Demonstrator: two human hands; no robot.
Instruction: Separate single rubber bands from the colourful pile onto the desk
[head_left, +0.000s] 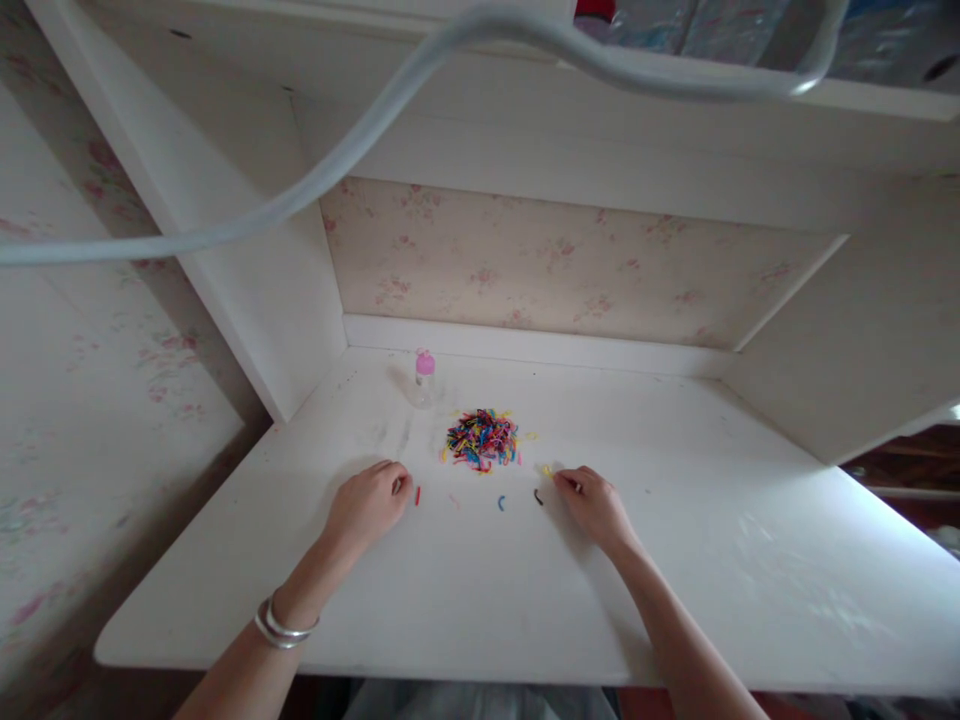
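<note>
Beside the left hand [371,500], curled with thumb to fingers, a red band [418,495] points its long axis front to back. The right hand [598,507], well apart, angles inward, fingertips at a yellow band [547,470], pinched or not I cannot tell; beyond lies a multicoloured pile [482,440]

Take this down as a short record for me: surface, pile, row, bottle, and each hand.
Surface: white desk
Pile: small multicoloured pieces, heaped between and beyond the hands
Row, left to right: red piece, pink piece, blue piece, dark piece
Bottle: clear bottle with pink top, upright, behind the pile to the left
Left hand: curled on the desk beside the red piece
Right hand: at a yellow piece; grip unclear
</note>
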